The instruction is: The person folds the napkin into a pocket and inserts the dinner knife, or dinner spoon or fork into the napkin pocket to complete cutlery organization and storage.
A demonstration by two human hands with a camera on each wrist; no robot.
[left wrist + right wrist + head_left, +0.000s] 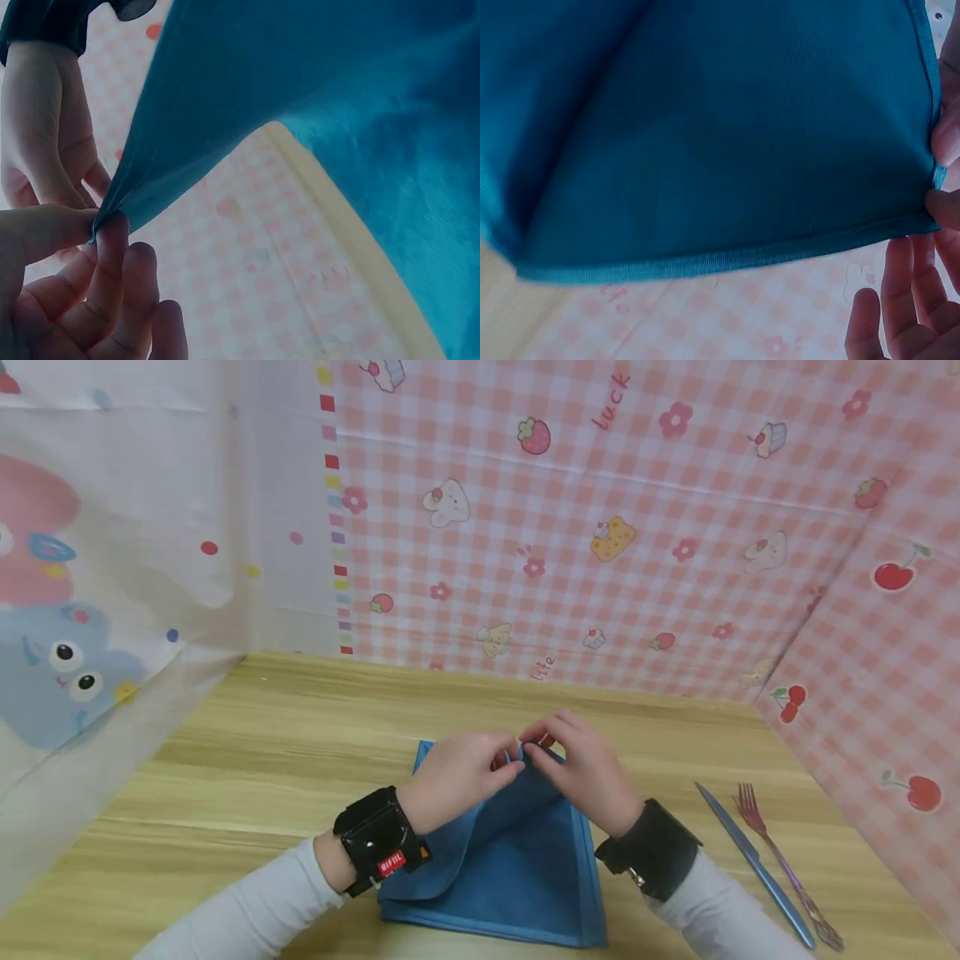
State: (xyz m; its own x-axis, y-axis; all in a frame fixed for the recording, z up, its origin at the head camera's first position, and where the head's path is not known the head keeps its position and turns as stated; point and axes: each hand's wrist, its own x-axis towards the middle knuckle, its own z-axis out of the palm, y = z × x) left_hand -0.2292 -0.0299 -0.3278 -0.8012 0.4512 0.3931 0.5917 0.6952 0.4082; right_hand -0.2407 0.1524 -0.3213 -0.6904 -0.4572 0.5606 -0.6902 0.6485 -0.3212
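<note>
A folded blue cloth napkin (525, 868) lies on the wooden table, its upper layer lifted at the far edge. My left hand (465, 772) pinches that raised edge between thumb and forefinger; in the left wrist view the thumb and fingertips meet on the hem of the napkin (225, 82). Close beside it, my right hand (588, 772) pinches the corner of the same layer. The right wrist view has the napkin (742, 150) stretched out, its stitched hem running to the right hand's fingertips (946, 208). Both hands are nearly touching at the corner.
To the right of the napkin lie a blue table knife (753, 860) and a purplish fork (787, 864), side by side. Patterned cloth walls (570, 477) close in the wooden table (247, 793) at the back, left and right.
</note>
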